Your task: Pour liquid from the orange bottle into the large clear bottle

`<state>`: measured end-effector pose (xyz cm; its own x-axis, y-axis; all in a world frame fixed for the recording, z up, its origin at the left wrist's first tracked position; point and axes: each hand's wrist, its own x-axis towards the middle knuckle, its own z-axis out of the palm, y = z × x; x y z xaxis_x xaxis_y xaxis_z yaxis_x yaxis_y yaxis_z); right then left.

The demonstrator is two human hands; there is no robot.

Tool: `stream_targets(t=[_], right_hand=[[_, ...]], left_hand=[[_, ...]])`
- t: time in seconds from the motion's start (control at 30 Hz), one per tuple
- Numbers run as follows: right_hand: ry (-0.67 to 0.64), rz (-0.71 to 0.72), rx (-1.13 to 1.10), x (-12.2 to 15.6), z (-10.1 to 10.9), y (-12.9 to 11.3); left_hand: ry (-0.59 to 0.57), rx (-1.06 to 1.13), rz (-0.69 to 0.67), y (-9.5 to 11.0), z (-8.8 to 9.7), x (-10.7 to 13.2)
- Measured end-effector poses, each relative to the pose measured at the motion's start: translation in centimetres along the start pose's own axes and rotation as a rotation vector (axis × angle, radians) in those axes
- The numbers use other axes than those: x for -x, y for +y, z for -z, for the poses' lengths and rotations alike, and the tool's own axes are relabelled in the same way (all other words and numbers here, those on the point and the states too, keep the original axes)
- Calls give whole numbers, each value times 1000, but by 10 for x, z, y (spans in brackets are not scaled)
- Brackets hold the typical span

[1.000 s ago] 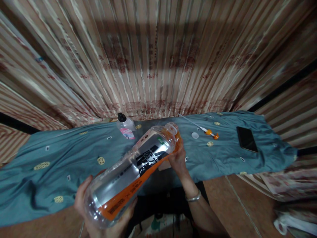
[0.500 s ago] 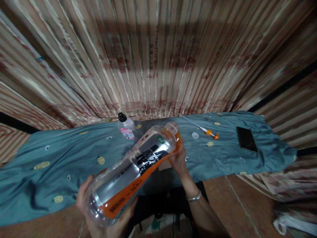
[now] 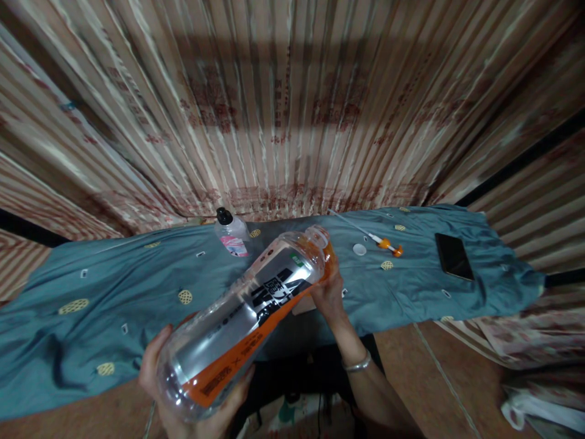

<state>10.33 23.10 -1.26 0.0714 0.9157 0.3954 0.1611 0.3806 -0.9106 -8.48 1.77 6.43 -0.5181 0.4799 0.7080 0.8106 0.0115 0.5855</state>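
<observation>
A large clear plastic bottle [image 3: 228, 329] with a silver and orange label lies tilted across the middle, its narrow end up and to the right. My left hand [image 3: 167, 372] is wrapped around its wide base from below. At the upper end, my right hand [image 3: 329, 289] is closed around an orange see-through bottle [image 3: 329, 259], mostly hidden behind the clear one. The two bottles overlap at their necks; whether they touch cannot be made out. Past them lie an orange and white pump head [image 3: 386, 244] with a long tube and a small white round cap [image 3: 359, 249].
A clear bottle with a black cap and pink label [image 3: 233, 235] stands at the back left. A dark phone or tablet [image 3: 454, 256] lies at the right on the teal patterned cloth [image 3: 150, 286]. Striped curtains [image 3: 283, 110] hang close behind.
The large bottle has rolled or tilted very slightly in my hands. Both hands keep their hold, and the objects on the cloth stay put.
</observation>
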Motion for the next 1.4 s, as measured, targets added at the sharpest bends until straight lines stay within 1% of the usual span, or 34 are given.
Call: stream_targets(t=[0.03, 0.17, 0.3, 0.5, 0.7, 0.8, 0.83, 0.87, 1.0, 1.1, 1.23, 1.3, 1.33, 1.37, 1.4], right_hand=[[4, 2, -6, 0, -1, -1], [10, 19, -2, -1, -2, -7], [-2, 26, 30, -2, -1, -8], [20, 17, 32, 0, -1, -4], [2, -7, 17, -1, 1, -5], [15, -25, -18, -1, 0, -8], [15, -31, -26, -1, -1, -9], [14, -38, -31, -1, -1, -10], [8, -57, -30, -2, -1, -11], [-5, -36, 3, -2, 0, -9], [7, -19, 7, -1, 0, -8], [17, -25, 10, -1, 0, -8], [12, -27, 11, -1, 0, -8], [3, -25, 9, -1, 0, -7], [-9, -19, 2, -1, 1, -7]], left_hand=[[-27, -8, 8, 0, 0, 0], [32, 7, 9, 5, -3, 0], [42, 12, -8, 8, -6, -2], [31, 4, 20, 8, -7, -1], [49, 35, 42, 9, -7, 1], [41, 24, 42, 0, -1, 1], [-7, 13, 22, -5, 2, 1], [-96, 1, -2, -11, 6, 2], [-116, -13, 0, -29, 17, 8], [-140, -5, 2, -29, 18, 9], [-109, -9, -14, -11, 9, 3], [-52, -10, -18, -3, 3, 1], [12, 0, -5, -1, 1, 1], [51, 10, 10, -1, 1, 1], [45, 16, 15, -3, 2, 2]])
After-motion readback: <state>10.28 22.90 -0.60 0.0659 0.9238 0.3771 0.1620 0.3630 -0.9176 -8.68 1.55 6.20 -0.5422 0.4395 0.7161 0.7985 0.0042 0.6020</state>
